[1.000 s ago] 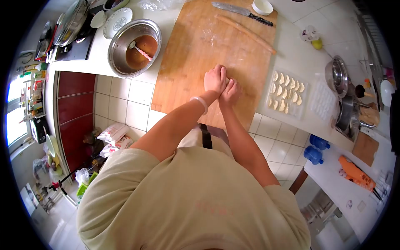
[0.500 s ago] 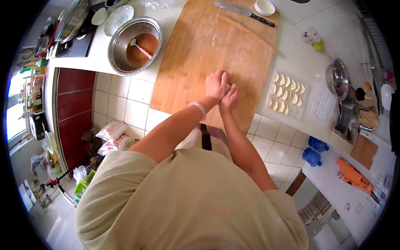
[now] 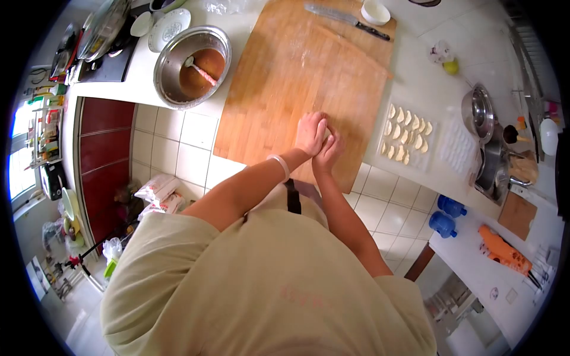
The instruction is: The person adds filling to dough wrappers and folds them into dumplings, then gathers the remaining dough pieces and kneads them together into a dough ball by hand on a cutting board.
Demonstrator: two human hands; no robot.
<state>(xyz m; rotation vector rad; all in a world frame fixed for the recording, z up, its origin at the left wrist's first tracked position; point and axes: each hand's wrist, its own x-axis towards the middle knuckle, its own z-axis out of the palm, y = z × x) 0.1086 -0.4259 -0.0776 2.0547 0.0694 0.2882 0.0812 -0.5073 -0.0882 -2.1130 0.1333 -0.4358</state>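
Both hands are together over the near part of a wooden board [image 3: 285, 83]. My left hand [image 3: 311, 133], with a pale band on its wrist, presses down with curled fingers. Tight against it, my right hand [image 3: 329, 148] is closed too. Between them shows a small bit of pale dough [image 3: 326, 134]; the hands hide most of it. A thin wooden rolling pin [image 3: 356, 51] lies across the far right of the board. Beyond it are a knife [image 3: 347, 21] with a black handle and a small white bowl [image 3: 376, 12].
Left of the board stands a steel bowl [image 3: 163, 74] with brown liquid and a spoon [image 3: 202, 72]. To the right, a clear tray [image 3: 423, 155] carries several dumplings [image 3: 407, 117]. Farther right are steel bowls [image 3: 478, 111] and a sink [image 3: 494, 172]. Blue water bottles [image 3: 443, 224] are below the counter.
My hands have moved slightly towards my body, still pressed together on the board. The dough between them shows a little more. Nothing else has visibly moved.
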